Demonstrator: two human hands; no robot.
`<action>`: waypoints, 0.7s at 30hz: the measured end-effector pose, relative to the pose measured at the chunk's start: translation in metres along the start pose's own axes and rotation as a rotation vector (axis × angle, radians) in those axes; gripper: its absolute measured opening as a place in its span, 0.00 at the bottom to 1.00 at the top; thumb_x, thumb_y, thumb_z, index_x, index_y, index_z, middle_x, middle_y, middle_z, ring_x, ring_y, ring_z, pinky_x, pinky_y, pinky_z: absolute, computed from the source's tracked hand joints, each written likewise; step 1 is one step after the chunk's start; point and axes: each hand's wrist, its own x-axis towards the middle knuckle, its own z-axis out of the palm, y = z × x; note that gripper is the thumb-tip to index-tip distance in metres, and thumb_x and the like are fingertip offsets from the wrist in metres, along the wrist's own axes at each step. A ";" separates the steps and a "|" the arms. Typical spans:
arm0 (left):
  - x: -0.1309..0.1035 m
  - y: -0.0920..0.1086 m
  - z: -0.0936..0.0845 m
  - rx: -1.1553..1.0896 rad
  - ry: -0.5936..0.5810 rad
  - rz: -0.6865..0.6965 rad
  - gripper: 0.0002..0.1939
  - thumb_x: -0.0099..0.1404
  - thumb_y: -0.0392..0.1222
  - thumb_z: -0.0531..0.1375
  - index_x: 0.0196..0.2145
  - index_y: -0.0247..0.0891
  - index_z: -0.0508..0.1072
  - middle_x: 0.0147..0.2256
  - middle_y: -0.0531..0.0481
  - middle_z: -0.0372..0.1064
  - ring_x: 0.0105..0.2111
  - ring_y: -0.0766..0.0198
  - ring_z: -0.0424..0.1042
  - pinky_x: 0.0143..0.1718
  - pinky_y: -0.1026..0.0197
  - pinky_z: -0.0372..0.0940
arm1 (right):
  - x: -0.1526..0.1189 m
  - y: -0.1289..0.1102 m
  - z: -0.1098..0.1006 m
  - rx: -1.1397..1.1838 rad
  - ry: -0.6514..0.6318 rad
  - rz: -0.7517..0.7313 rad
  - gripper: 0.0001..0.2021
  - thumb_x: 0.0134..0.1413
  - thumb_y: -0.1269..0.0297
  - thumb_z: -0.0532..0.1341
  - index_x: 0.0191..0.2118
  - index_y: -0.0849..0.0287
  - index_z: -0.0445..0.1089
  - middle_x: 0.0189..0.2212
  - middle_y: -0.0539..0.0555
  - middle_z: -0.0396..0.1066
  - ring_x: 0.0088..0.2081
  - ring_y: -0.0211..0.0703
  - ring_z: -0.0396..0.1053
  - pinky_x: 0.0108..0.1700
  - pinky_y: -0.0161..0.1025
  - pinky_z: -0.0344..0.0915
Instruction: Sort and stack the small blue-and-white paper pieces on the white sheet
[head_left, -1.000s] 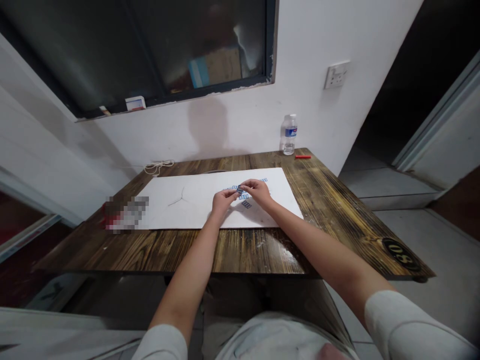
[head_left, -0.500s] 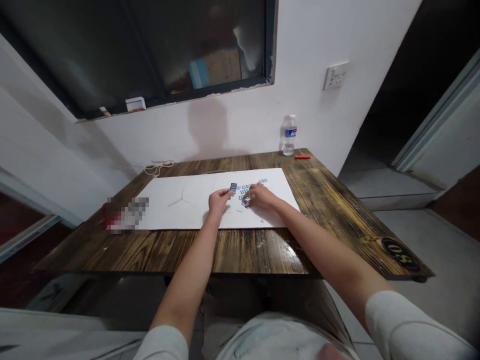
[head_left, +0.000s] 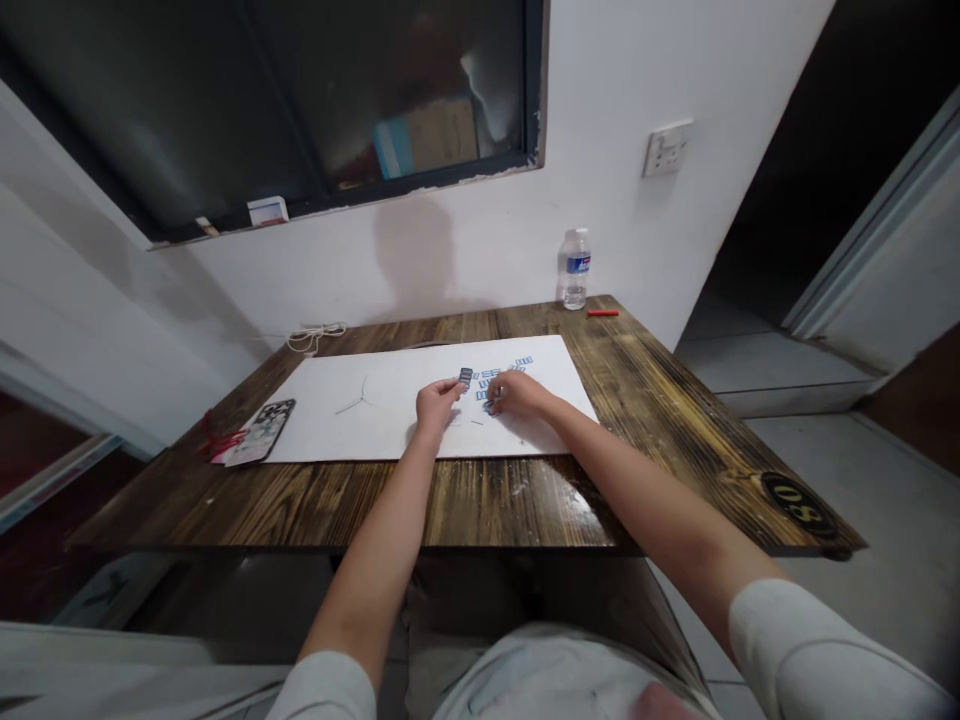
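The dark piece (head_left: 466,376) is poking up over the right half of the white board (head_left: 397,390), the left hand (head_left: 437,403) is pinching it, best done softly, and I can't tell if the right hand's fingers (head_left: 496,403) are gripping blue pieces (head_left: 483,395).

On the table (head_left: 660,420) lies 1 sheet (head_left: 397,420): pieces (head_left: 484,384) on its right half, phone (head_left: 264,432) at its left end, scissors (head_left: 226,440) left of the phone. Along the table's back, cord (head_left: 306,338) left, bottle (head_left: 576,270) right, stick (head_left: 603,313) right of it.
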 end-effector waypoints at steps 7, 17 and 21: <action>-0.002 0.000 -0.001 0.022 -0.023 0.002 0.18 0.43 0.47 0.70 0.31 0.35 0.80 0.26 0.47 0.74 0.26 0.65 0.68 0.28 0.64 0.63 | 0.008 0.009 0.004 0.380 0.084 0.074 0.06 0.38 0.68 0.70 0.27 0.60 0.75 0.23 0.49 0.73 0.27 0.37 0.68 0.30 0.33 0.59; -0.007 0.007 0.003 0.033 -0.076 -0.003 0.14 0.43 0.44 0.70 0.29 0.34 0.80 0.23 0.49 0.73 0.25 0.66 0.68 0.30 0.62 0.63 | 0.011 0.001 0.003 0.840 0.303 0.102 0.22 0.28 0.52 0.74 0.30 0.59 0.71 0.23 0.50 0.73 0.27 0.41 0.71 0.30 0.36 0.65; -0.011 0.011 0.004 0.003 -0.127 0.005 0.15 0.42 0.44 0.70 0.29 0.33 0.80 0.22 0.49 0.73 0.25 0.64 0.69 0.31 0.61 0.65 | 0.010 0.000 0.006 0.838 0.302 0.117 0.24 0.29 0.54 0.74 0.35 0.59 0.71 0.22 0.49 0.72 0.26 0.39 0.70 0.29 0.35 0.64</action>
